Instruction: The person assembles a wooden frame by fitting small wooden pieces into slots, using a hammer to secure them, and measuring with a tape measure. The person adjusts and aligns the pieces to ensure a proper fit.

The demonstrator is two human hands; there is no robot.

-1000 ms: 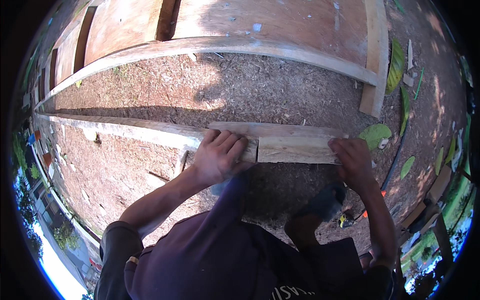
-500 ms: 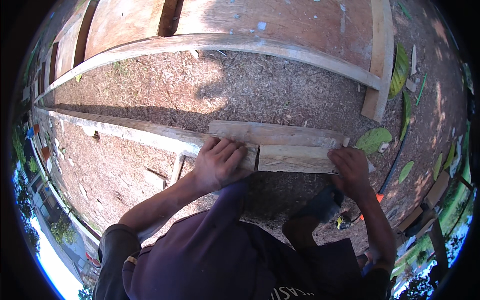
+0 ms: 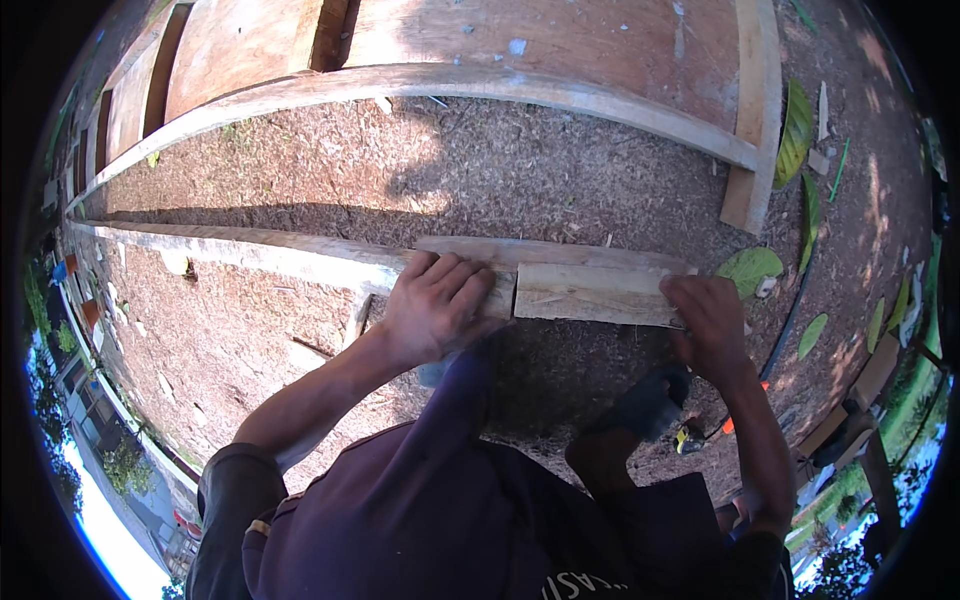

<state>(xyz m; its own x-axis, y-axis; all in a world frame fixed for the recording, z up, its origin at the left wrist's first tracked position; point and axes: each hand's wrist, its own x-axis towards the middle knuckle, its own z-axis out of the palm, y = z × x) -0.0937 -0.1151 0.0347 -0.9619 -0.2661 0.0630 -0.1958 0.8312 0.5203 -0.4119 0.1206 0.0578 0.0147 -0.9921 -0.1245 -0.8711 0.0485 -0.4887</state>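
A long, pale-edged wooden beam (image 3: 250, 255) runs in from the left and ends under my left hand (image 3: 437, 305). That hand is wrapped over the beam's end, fingers curled across its top. Beyond it, a flat board (image 3: 560, 250) lies along the far side and overlaps the joint. A short wooden block (image 3: 590, 292) sits against this board, end to end with the beam, with a narrow dark gap between them. My right hand (image 3: 708, 315) grips the block's right end, its fingers over the top and the thumb below.
Farther off lies a large wooden frame with a plywood panel (image 3: 560, 40) and a long front rail (image 3: 480, 78). Sawdust-strewn ground (image 3: 330, 160) surrounds the beam. Green leaves (image 3: 750, 270), a dark cable (image 3: 785, 335) and a yellow-black tool (image 3: 688, 440) lie at the right.
The short block has risen and moved away from me with my right hand, covering more of the far board. My left hand keeps its hold on the beam's end.
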